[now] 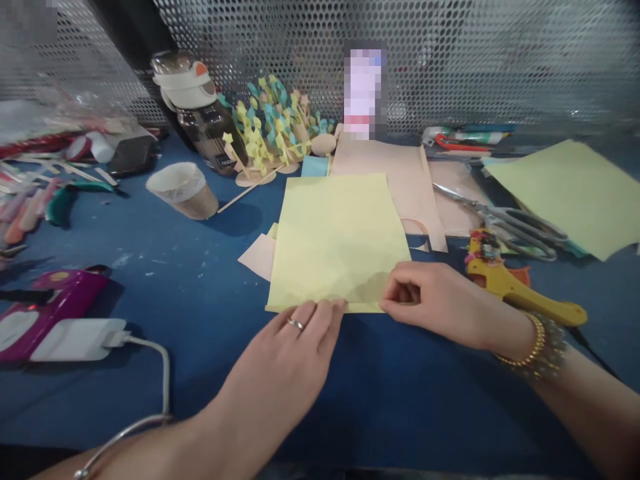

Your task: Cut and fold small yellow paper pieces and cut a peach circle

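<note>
A yellow sheet of paper lies on the blue table, with a narrow fold along its near edge. My left hand, a ring on one finger, presses on that folded edge with its fingers together. At the right end of the same edge, my right hand pinches the paper between thumb and fingertips. Pink paper lies partly under and behind the sheet, and a pink corner sticks out on the left.
Scissors, a yellow glue gun and more yellow paper lie right. Behind stand a bottle, a paper cup and paper-star crafts. A purple power strip with a white charger is left.
</note>
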`<state>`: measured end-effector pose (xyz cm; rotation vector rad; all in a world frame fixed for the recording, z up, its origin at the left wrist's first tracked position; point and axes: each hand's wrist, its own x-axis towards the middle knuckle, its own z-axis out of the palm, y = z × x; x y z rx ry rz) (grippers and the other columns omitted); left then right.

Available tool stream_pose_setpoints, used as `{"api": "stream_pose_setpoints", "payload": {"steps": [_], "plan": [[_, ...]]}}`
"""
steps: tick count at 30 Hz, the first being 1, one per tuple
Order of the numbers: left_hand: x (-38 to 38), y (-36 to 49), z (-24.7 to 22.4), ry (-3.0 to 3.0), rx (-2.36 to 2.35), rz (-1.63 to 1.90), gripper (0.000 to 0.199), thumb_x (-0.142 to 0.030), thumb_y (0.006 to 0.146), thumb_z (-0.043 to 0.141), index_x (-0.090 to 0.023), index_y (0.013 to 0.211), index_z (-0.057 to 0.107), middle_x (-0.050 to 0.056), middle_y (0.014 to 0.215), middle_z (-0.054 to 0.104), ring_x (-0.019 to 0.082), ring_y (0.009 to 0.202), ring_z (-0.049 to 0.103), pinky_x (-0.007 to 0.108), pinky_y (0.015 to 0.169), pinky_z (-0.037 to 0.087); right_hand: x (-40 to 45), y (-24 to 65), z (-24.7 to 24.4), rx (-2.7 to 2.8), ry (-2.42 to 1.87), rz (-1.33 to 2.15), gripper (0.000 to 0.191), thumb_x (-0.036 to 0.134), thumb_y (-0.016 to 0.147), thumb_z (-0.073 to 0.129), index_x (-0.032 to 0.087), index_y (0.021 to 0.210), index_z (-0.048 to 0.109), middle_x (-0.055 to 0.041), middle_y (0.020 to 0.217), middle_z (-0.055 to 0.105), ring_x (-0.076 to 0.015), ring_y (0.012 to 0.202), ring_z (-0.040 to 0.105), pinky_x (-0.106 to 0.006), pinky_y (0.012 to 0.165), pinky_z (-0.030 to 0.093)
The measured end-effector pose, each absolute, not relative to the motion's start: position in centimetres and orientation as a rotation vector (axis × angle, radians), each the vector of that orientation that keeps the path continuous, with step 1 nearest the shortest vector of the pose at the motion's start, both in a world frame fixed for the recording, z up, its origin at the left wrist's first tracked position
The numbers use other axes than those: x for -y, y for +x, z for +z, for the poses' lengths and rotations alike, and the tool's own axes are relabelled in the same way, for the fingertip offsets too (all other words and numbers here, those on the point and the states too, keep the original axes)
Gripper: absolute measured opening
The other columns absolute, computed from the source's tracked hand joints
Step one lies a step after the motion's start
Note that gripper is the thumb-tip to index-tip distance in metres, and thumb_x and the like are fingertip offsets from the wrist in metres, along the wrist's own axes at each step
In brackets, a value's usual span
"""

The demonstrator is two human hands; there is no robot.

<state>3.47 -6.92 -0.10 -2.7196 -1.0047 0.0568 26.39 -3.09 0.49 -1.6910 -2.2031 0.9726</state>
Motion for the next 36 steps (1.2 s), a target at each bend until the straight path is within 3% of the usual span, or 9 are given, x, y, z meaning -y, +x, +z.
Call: {"api": "stream_pose_setpoints", "payload": {"steps": [5, 10, 16, 27, 36], "plan": [[9.2, 4.1, -1.4, -2.760, 1.103, -0.045, 0.048, -0.021, 0.091, 0.038, -0.007, 0.137, 0.041, 0.016, 0.130, 0.051, 0.031, 0.116, 0.049, 0.041, 0.089, 0.049, 3.2, 26.6, 0.1, 2.216, -1.682, 0.953, 0.009, 0.022, 0.074, 0.059, 0.021, 0.066, 0.061, 0.0046, 0.069, 0.062, -0.0097, 0.060, 0.055, -0.022, 0.056, 0.041], [9.7, 4.4, -1.8, -2.782, 1.305, -0.178, 0.056, -0.042, 0.092, 0.038, -0.009, 0.137, 0.042, 0.013, 0.130, 0.052, 0.029, 0.118, 0.046, 0.042, 0.099, 0.043, 3.3, 26.6, -0.1, 2.254, -1.703, 0.908, 0.011, 0.025, 0.077, 0.057, 0.022, 0.067, 0.060, 0.0046, 0.066, 0.059, -0.0096, 0.058, 0.053, -0.023, 0.055, 0.039], [9.3, 4.0, -1.6, -2.922, 1.426, -0.168, 0.060, -0.049, 0.093, 0.033, -0.015, 0.142, 0.034, 0.008, 0.133, 0.050, 0.026, 0.121, 0.043, 0.049, 0.107, 0.033, 3.3, 26.7, -0.5, 2.293, -1.697, 0.862, 0.017, 0.031, 0.081, 0.057, 0.022, 0.066, 0.058, 0.0042, 0.063, 0.057, -0.0102, 0.056, 0.051, -0.023, 0.054, 0.038], [9.4, 3.7, -1.3, -3.027, 1.547, -0.144, 0.058, -0.049, 0.094, 0.026, -0.021, 0.145, 0.026, 0.006, 0.137, 0.048, 0.028, 0.123, 0.039, 0.063, 0.109, 0.017, 3.4, 26.9, -0.3, 2.284, -1.705, 0.872, 0.022, 0.035, 0.082, 0.058, 0.021, 0.064, 0.056, 0.0033, 0.060, 0.056, -0.0102, 0.054, 0.049, -0.023, 0.050, 0.037], [9.3, 3.6, -1.6, -3.007, 1.520, -0.180, 0.057, -0.046, 0.094, 0.029, -0.023, 0.146, 0.026, 0.005, 0.135, 0.050, 0.027, 0.123, 0.040, 0.061, 0.109, 0.017, 3.3, 27.7, -0.4, 2.252, -1.718, 0.935, 0.022, 0.037, 0.081, 0.058, 0.021, 0.067, 0.061, 0.0038, 0.060, 0.058, -0.0097, 0.054, 0.050, -0.021, 0.048, 0.037]]}}
